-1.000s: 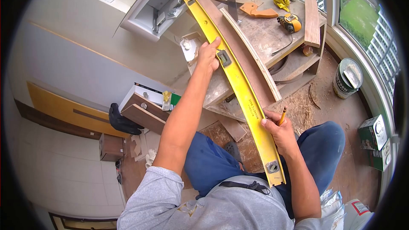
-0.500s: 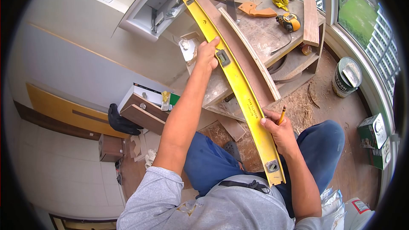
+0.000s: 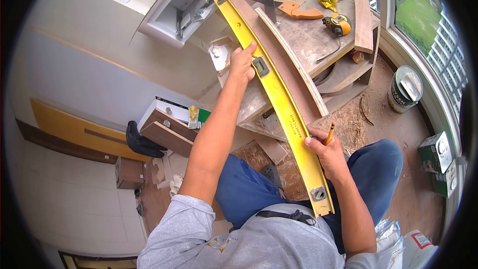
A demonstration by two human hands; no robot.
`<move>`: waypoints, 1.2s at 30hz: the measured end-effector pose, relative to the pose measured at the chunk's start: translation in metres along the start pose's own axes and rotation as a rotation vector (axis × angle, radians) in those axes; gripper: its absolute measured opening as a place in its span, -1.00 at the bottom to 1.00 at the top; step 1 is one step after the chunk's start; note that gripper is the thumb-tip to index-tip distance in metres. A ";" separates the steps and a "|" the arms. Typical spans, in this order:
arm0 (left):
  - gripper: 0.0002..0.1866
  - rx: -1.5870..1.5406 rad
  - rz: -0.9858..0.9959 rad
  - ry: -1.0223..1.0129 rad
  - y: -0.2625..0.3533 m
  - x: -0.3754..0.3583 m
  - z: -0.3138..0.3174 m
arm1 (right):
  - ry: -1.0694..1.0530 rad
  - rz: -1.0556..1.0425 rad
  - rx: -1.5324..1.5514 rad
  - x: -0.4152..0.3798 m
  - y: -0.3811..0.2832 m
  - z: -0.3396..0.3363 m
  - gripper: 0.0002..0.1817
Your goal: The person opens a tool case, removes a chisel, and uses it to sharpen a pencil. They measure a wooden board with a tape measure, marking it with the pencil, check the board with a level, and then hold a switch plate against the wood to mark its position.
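Note:
A long yellow spirit level (image 3: 277, 94) lies lengthwise along a brown board (image 3: 283, 69), its near end reaching over my lap. My left hand (image 3: 242, 63) is closed on the level's left edge beside the middle vial, thumb on top. Nearer to me, my right hand (image 3: 326, 154) pinches the level's right edge just past the board's near end. A yellow pencil (image 3: 330, 133) sticks up between the fingers of that same hand. The board's pale plywood edge (image 3: 294, 65) runs along its right side.
On the worktable (image 3: 308, 35) are an orange-handled saw (image 3: 300, 11), a tape measure (image 3: 337, 25), yellow gloves (image 3: 327, 0) and a wood strip (image 3: 363, 17). A bucket (image 3: 405, 89) stands by the window. Wood shavings (image 3: 351, 124) cover the floor, and an open cabinet (image 3: 169, 17) is at upper left.

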State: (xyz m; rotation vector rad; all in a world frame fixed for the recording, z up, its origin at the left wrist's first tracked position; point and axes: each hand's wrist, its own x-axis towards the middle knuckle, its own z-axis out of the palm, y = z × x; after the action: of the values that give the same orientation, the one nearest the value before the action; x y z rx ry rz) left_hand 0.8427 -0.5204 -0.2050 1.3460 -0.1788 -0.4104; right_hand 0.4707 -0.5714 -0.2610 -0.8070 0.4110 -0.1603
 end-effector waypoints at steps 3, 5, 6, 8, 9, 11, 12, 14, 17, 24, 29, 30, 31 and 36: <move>-0.78 0.022 0.028 0.024 0.000 -0.002 0.003 | -0.003 0.006 -0.029 0.003 0.001 -0.002 -0.50; -0.78 0.008 0.029 0.025 0.003 -0.006 0.005 | -0.013 0.012 -0.026 0.002 0.000 0.000 -0.51; -0.78 0.005 0.031 0.037 0.003 -0.008 0.007 | -0.007 0.013 -0.012 0.001 0.000 0.000 -0.51; -0.78 0.001 0.033 0.039 0.004 -0.010 0.007 | 0.001 0.011 -0.017 0.002 0.001 0.000 -0.52; -0.78 0.002 0.030 0.035 0.004 -0.009 0.007 | 0.017 0.007 -0.014 0.002 0.002 0.000 -0.52; -0.78 0.008 0.030 0.031 0.005 -0.009 0.008 | 0.013 0.005 -0.017 0.002 0.001 0.000 -0.52; -0.78 0.009 0.032 0.034 0.005 -0.010 0.008 | 0.003 0.008 -0.025 0.001 0.001 0.000 -0.52; -0.78 0.008 0.031 0.035 0.005 -0.012 0.010 | 0.000 0.011 -0.013 0.000 -0.001 0.000 -0.52; -0.78 0.006 0.027 0.044 0.006 -0.015 0.011 | -0.007 0.013 -0.005 0.000 -0.003 0.001 -0.51; -0.79 -0.025 0.023 0.044 0.005 -0.013 0.010 | 0.004 0.018 0.011 0.000 -0.001 0.001 -0.55; -0.79 -0.018 0.034 0.056 0.005 -0.014 0.011 | 0.000 0.019 0.013 0.001 0.001 0.000 -0.55; -0.80 -0.016 0.034 0.050 0.006 -0.013 0.011 | 0.001 0.017 0.012 0.001 0.001 -0.001 -0.55; -0.80 -0.014 0.033 0.045 0.005 -0.012 0.011 | 0.003 0.017 0.013 0.001 0.000 -0.001 -0.55; -0.80 0.009 0.031 0.040 0.003 -0.007 0.010 | -0.001 0.023 -0.004 0.000 -0.002 0.000 -0.49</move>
State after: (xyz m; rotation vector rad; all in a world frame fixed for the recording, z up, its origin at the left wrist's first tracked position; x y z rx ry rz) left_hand 0.8331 -0.5264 -0.1995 1.3573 -0.1683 -0.3561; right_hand 0.4708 -0.5724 -0.2593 -0.8057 0.4192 -0.1377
